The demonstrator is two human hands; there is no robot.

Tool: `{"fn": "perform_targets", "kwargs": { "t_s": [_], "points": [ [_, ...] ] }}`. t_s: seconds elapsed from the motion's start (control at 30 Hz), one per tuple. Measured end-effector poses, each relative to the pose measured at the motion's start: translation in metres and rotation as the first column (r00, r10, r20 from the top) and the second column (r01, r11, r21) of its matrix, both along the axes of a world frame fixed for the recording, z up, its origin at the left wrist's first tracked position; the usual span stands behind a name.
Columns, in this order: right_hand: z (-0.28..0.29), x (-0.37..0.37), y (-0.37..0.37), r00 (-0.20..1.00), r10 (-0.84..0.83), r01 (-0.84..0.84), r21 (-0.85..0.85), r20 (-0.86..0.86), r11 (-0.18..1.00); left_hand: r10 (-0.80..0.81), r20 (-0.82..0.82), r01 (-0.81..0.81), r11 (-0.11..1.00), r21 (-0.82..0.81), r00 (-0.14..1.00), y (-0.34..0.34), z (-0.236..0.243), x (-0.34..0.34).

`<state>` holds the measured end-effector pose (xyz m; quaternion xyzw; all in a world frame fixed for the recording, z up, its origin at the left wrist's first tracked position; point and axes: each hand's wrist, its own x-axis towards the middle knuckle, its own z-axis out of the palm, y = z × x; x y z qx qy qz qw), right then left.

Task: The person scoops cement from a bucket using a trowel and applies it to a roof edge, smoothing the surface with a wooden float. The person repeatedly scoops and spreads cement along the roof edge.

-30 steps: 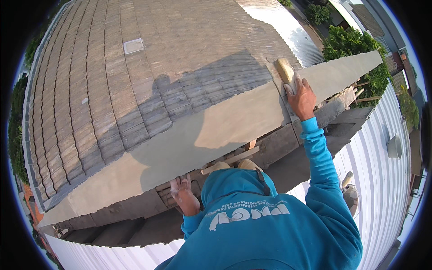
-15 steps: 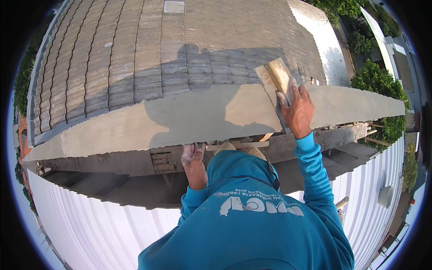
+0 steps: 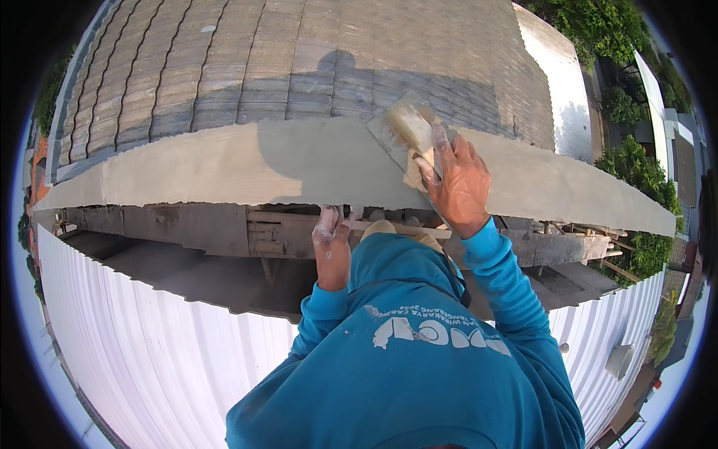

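A long band of smooth grey plaster (image 3: 187,161) runs across in front of me, along the top of a wall. My right hand (image 3: 461,183) is closed around a plastering float (image 3: 410,126), which is slightly smeared by motion. Its flat blade lies tilted across the band, and its far end reaches the roof tiles. At the near edge of the band, left of my knees, is my left hand (image 3: 332,243). Its dusty fingers are curled up at that edge, and whatever they grip is hidden.
Beyond the band rises a tiled roof (image 3: 299,52) with my shadow on it. Below is a dark gap with a wooden strip (image 3: 407,229) by my knees and several poles to the right. White corrugated sheeting (image 3: 164,337) lies lower down. Trees (image 3: 632,176) stand at right.
My right hand has moved the float leftward along the plaster band. The whole view has shifted a little. My left hand stays at the band's near edge.
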<state>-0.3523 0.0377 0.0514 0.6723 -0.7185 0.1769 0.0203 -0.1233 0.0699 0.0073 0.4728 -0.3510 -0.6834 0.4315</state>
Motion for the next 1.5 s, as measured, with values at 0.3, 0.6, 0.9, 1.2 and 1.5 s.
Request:
{"fn": "perform_targets", "kwargs": {
  "t_s": [0.3, 0.6, 0.9, 1.2, 1.5],
  "points": [
    [-0.005, -0.050, 0.020, 0.998, -0.016, 0.014, -0.044, -0.058, 0.999, 0.011, 0.094, -0.005, 0.998, -0.058, 0.995, 0.007, -0.019, 0.014],
    [0.013, 0.069, -0.018, 0.774, 0.630, -0.629, 0.201, 0.065, 0.751, 0.152, 0.414, -0.069, 0.976, -0.209, 0.898, 0.035, -0.099, 0.033],
    [0.019, 0.084, -0.096, 0.409, 0.912, -0.897, 0.174, -0.022, 0.406, 0.398, 0.303, -0.269, 0.882, -0.387, 0.866, 0.017, -0.102, 0.004],
    [-0.020, 0.314, -0.243, 0.071, 0.990, -0.997, 0.024, -0.121, 0.075, 0.393, 0.355, -0.316, 0.913, -0.256, 0.848, 0.013, -0.089, -0.004],
    [-0.030, 0.373, -0.277, -0.026, 0.984, -0.998, -0.044, -0.176, -0.034, 0.454, 0.383, -0.291, 0.863, -0.412, 0.804, 0.013, -0.102, -0.001]
  ]
}}
